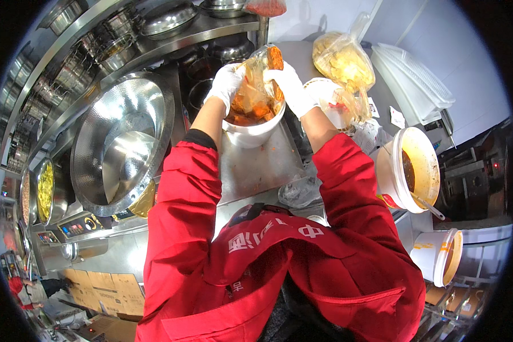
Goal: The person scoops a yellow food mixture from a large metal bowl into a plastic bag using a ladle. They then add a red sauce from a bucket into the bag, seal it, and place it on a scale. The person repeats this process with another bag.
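My left hand [227, 85], in a white glove, grips one side of a clear plastic bag [255, 76] smeared with orange sauce. The other side of the bag is held by my white-gloved right hand [291, 90], close to an orange sauce-coated piece of food [275, 59]. Below both hands stands a white plastic bucket [253, 136] with red-orange sauced chunks [247, 116] inside. The bag hangs over the bucket's mouth and hides part of the contents. My fingertips are partly hidden behind the plastic.
A large hammered metal wok [83, 141] stands left. Pots line the steel shelf [222, 29]. A bag of yellow food [346, 62], another white tub [320, 85] and white plastic baskets [414, 81] are at right. A sauce bucket [391, 166] with a ladle [427, 206] stands near my right arm.
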A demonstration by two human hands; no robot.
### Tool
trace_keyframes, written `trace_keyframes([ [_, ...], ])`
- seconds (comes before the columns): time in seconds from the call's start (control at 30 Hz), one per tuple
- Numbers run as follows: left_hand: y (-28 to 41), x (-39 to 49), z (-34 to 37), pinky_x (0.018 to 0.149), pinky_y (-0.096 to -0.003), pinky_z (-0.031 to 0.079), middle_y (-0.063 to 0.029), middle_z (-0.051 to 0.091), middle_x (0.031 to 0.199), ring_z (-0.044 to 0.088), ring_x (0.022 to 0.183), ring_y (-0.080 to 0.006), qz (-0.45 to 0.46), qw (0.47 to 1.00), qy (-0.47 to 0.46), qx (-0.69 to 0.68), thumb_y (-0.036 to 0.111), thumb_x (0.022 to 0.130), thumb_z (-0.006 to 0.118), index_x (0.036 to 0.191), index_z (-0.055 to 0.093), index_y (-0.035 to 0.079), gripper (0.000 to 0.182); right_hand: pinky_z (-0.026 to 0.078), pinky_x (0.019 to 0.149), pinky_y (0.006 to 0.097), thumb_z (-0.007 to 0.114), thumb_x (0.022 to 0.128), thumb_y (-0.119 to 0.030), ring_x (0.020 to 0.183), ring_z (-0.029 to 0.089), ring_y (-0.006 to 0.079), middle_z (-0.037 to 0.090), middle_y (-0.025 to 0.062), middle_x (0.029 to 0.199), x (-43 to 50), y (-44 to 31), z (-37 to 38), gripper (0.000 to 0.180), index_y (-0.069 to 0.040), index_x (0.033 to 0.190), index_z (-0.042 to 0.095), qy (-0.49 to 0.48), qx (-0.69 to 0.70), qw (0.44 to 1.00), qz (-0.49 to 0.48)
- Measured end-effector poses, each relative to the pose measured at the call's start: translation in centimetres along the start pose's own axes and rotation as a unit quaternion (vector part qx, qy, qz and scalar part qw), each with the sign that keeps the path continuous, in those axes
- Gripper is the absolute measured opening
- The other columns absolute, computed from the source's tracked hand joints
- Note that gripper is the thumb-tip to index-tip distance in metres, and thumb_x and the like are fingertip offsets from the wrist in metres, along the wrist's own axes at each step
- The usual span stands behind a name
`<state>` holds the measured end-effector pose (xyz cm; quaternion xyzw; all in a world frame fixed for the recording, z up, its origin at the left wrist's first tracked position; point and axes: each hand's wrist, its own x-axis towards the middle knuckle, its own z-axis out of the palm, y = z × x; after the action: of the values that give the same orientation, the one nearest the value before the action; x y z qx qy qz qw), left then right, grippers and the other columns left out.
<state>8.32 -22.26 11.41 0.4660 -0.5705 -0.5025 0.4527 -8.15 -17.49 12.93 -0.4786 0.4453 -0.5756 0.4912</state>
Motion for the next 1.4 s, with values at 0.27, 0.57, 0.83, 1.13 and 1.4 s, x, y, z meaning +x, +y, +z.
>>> trace_keyframes([
  [0.27,1.1,-1.0,-1.2,0.078,-0.0293,0.049,-0.0098,0.066,0.102,0.062,0.087,-0.0166,0.016,0.999,0.05,0.004,0.015,0.093,0.055,0.116,0.061,0.001,0.028,0.048,0.08,0.0254,0.066,0.088,-0.02,0.091,0.058,0.0099,0.062,0.0018,0.101,-1.2,-0.7,0.8,0.03,-0.003,0.111,0.059,-0.062,0.059,0.996,0.025],
  [0.57,4.4,-3.8,-2.0,0.081,-0.0321,0.049,-0.007,0.066,0.096,0.059,0.092,-0.0151,0.05,0.991,-0.107,-0.067,0.028,0.076,0.075,0.101,0.067,0.006,0.034,0.052,0.076,0.0284,0.06,0.091,-0.026,0.093,0.058,0.014,0.061,0.004,0.108,0.6,1.2,-0.5,0.034,-0.007,0.119,0.056,-0.149,-0.095,0.984,-0.022],
  [0.83,3.7,-1.1,-0.8,0.068,-0.0345,0.049,-0.0176,0.067,0.076,0.063,0.069,-0.0222,0.035,0.994,-0.001,0.101,0.044,0.07,0.079,0.087,0.071,0.0,0.048,0.048,0.082,0.0263,0.057,0.096,-0.022,0.094,0.06,0.012,0.063,0.0021,0.111,6.1,5.0,-2.7,0.033,-0.004,0.124,0.057,-0.095,-0.056,0.994,0.002],
  [1.13,4.9,-2.3,-0.7,0.064,-0.0321,0.05,-0.0068,0.067,0.078,0.061,0.068,-0.0162,0.06,0.94,-0.063,-0.33,0.017,0.087,0.067,0.087,0.069,0.0,0.017,0.046,0.095,0.0329,0.053,0.09,-0.057,0.111,0.055,0.0206,0.053,0.0077,0.128,3.6,0.7,0.7,0.066,-0.008,0.134,0.045,-0.156,0.151,0.955,0.201],
  [1.4,4.4,-2.0,0.2,0.056,-0.0311,0.047,-0.0048,0.064,0.071,0.059,0.06,-0.0146,0.024,0.927,-0.06,-0.369,0.024,0.09,0.064,0.075,0.065,0.004,0.026,0.041,0.1,0.0359,0.047,0.089,-0.064,0.117,0.051,0.0228,0.05,0.0074,0.132,1.9,0.5,1.7,0.073,-0.009,0.137,0.043,-0.108,0.25,0.947,0.168],
])
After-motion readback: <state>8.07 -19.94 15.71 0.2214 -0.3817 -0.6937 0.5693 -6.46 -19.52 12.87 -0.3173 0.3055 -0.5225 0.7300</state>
